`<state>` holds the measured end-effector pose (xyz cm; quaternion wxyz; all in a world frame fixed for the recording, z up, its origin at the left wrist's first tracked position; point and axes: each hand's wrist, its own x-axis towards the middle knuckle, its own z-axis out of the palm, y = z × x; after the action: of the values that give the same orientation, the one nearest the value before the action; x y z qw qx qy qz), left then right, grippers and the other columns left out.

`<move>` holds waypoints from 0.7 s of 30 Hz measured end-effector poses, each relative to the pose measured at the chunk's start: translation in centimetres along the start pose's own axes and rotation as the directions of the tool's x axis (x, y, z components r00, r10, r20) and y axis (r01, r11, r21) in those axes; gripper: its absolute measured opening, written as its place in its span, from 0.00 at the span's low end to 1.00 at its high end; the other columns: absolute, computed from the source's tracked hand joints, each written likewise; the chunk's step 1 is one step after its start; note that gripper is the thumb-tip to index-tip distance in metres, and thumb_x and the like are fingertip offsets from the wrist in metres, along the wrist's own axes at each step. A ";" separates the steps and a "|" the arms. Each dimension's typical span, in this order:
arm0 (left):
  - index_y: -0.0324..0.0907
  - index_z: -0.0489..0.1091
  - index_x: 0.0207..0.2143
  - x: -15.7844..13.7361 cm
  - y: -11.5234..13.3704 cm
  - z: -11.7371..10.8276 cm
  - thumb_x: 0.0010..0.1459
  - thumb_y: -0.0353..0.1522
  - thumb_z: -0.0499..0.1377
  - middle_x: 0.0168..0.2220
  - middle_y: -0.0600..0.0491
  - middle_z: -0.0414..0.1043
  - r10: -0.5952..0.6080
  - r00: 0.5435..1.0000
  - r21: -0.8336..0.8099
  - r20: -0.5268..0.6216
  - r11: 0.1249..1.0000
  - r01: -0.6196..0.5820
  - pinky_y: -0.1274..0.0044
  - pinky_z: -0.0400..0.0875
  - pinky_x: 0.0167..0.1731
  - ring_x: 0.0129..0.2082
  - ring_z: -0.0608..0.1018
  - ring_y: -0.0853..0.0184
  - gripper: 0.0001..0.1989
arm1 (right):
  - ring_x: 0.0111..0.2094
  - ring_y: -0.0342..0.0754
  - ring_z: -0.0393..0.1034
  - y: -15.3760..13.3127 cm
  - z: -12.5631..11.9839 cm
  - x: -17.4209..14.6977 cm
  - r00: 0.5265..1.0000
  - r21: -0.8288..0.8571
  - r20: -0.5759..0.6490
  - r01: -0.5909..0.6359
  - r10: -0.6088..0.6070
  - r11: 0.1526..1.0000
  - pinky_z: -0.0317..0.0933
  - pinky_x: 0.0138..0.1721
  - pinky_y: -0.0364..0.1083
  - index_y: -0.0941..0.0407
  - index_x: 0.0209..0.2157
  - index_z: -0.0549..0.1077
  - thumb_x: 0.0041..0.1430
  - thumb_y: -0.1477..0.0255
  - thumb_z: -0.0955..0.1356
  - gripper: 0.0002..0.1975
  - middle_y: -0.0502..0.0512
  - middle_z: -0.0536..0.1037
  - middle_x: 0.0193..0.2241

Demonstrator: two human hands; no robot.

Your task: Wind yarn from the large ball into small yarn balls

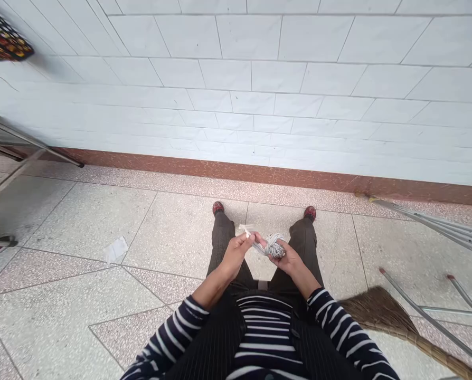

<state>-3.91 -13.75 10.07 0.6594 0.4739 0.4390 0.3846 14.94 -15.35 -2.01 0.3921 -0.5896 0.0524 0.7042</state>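
Note:
A ball of whitish string rests in my right hand, whose fingers curl around its underside and right side. Several strands run from the ball across to my left hand. Thumb and fingers of that hand are pinched on the string, and a short white end sticks up beyond them, blurred. Both hands are close together in front of my body, above the floor between my legs. What lies inside the left fingers is partly hidden.
A white paper scrap lies on the terrazzo floor at left. A metal-framed table stands at the far left. To my right are a straw broom and metal chair legs. A white tiled wall faces me.

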 end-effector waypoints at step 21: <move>0.47 0.74 0.53 -1.9 0.1 -5.2 0.67 0.51 0.50 0.36 0.50 0.80 -0.112 0.950 0.389 -0.291 0.894 0.224 0.63 0.69 0.55 0.43 0.80 0.58 0.25 | 0.51 0.52 0.72 -12.4 7.4 15.1 0.990 -0.070 -0.101 0.093 -0.100 0.993 0.71 0.51 0.55 0.58 0.56 0.70 0.66 0.62 0.68 0.21 0.60 0.73 0.54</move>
<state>-9.45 -13.99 9.70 0.5103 0.5089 0.6333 0.2821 16.74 4.51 -8.13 0.4031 -0.6398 0.0213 0.6540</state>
